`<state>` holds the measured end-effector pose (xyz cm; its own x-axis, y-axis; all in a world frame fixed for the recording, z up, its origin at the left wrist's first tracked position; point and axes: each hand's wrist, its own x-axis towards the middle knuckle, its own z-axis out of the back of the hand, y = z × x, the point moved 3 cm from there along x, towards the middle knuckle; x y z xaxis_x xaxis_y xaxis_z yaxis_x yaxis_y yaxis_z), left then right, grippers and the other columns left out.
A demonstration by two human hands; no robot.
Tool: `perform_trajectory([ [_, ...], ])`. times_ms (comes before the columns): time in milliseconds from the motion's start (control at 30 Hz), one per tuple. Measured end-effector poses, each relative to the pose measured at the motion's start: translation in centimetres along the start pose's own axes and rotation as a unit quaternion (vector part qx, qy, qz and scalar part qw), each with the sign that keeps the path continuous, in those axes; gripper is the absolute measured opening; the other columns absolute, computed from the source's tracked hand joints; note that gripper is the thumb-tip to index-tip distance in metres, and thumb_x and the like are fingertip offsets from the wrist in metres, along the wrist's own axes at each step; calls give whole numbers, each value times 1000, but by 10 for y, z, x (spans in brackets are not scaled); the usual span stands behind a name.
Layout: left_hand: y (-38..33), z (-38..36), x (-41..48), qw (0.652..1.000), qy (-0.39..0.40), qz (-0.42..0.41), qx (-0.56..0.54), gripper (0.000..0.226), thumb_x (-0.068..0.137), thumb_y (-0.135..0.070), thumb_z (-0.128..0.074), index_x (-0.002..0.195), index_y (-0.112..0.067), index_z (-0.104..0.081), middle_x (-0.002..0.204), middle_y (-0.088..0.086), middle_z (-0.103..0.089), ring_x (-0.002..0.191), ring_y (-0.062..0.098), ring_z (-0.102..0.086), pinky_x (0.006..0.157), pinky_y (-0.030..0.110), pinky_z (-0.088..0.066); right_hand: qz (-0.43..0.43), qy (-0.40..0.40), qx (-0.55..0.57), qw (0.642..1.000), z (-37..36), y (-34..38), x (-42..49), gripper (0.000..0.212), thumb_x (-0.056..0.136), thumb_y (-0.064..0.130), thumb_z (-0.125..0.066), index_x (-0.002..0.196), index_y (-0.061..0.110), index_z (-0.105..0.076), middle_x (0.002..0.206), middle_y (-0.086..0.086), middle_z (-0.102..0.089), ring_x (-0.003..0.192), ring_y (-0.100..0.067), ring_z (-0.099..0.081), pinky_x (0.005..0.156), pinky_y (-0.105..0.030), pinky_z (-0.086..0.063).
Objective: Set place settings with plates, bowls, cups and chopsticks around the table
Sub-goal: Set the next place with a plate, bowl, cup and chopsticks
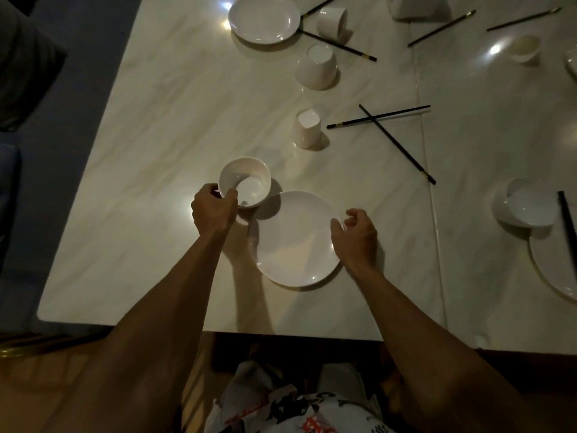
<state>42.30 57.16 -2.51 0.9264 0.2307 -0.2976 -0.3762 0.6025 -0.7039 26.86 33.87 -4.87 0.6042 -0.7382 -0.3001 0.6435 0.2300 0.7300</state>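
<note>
1. The light is dim and warm.
2. Small white glare spots shine on the glossy worktop (162, 126), at upper middle, upper right and beside the left hand (214, 210).
3. The bowl (245, 182) and the left forearm cast soft shadows toward the right.
4. The frame edges bend; the corners are dark.

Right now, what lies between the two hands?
In the head view, the plate lies between the left hand, which holds a bowl, and the right hand at its rim.
</note>
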Motion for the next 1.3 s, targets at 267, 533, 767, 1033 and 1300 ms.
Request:
perform_trajectory([
  [267,-3,-5,30,997,14,-62,-32,30,92,-24,-53,114,-16,-71,105,-5,-71,97,12,-64,82,26,-50,208,82,-204,953,-49,124,101,77,86,25,-69,149,26,-24,154,-9,-20,134,-32,-38,105,-46,-42],
  [533,-2,-5,33,994,17,-104,-27,31,92,-18,-50,114,-17,-71,97,-7,-69,90,11,-62,75,21,-46,363,108,-538,753,-89,170,160,69,80,3,-69,139,13,-34,149,-22,-25,137,-42,-25,100,-55,-40],
  [767,-2,-6,28,994,30,-106,1,39,93,-22,-54,130,-12,-58,126,7,-61,108,22,-60,87,28,-48,364,91,-513,772,-62,167,137,78,70,38,-81,130,11,-39,127,-15,-53,118,-36,-46,93,-46,-41],
  [1033,-17,-16,0,980,20,-189,51,73,86,-40,-66,145,-13,-34,147,10,-37,133,28,-38,107,41,-34,60,60,94,992,-19,90,77,89,68,49,-82,138,21,-34,122,-6,-55,108,-21,-59,88,-33,-53],
  [1300,-6,-20,-8,962,80,-237,114,113,66,-64,-75,151,-15,-20,160,11,-15,146,31,-17,114,51,-23,101,-42,84,990,-3,38,45,76,74,31,-79,139,19,-42,137,-3,-47,113,-8,-46,88,-18,-40],
])
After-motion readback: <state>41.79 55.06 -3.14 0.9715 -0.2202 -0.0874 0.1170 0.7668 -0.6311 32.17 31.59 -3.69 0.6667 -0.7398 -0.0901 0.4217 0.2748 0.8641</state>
